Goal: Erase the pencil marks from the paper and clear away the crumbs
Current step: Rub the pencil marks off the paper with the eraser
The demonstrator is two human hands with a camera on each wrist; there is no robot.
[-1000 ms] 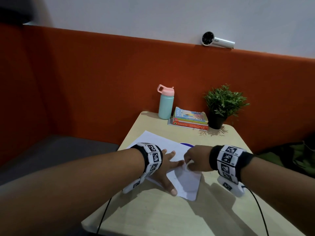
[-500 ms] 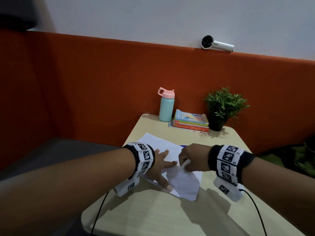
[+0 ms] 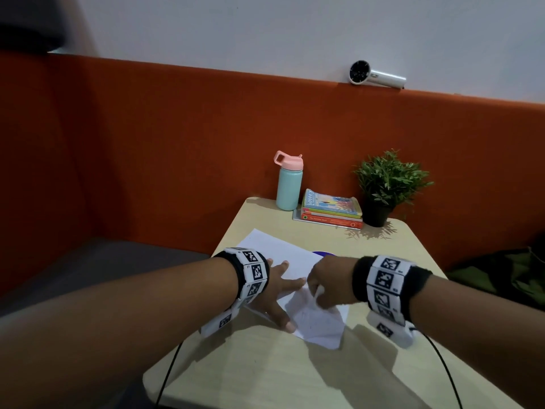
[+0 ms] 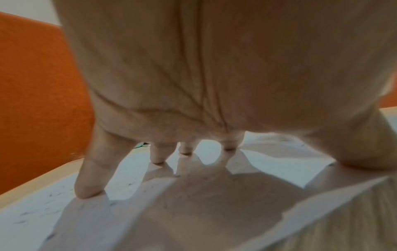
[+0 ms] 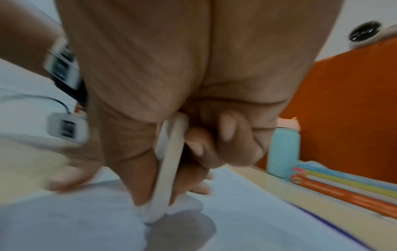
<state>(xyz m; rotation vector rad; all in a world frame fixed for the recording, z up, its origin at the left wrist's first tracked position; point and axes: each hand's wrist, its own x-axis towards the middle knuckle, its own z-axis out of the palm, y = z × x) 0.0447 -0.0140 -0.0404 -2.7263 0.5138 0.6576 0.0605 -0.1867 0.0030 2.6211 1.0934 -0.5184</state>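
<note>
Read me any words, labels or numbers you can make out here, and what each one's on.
None can be read.
Top book: blue cover lettering, too blurred.
Red book: spine text too small.
Wrist bands: square black-and-white code patterns, no words.
Paper: faint pencil marks, not legible.

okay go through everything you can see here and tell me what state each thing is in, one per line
paper: flat on the table, faint pencil marks showing
eraser: white, tip down on the paper
left hand: fingers spread, pressing the paper
right hand: gripping the eraser
bottle: upright, lid closed
books: stacked, closed
plant: upright in its pot
</note>
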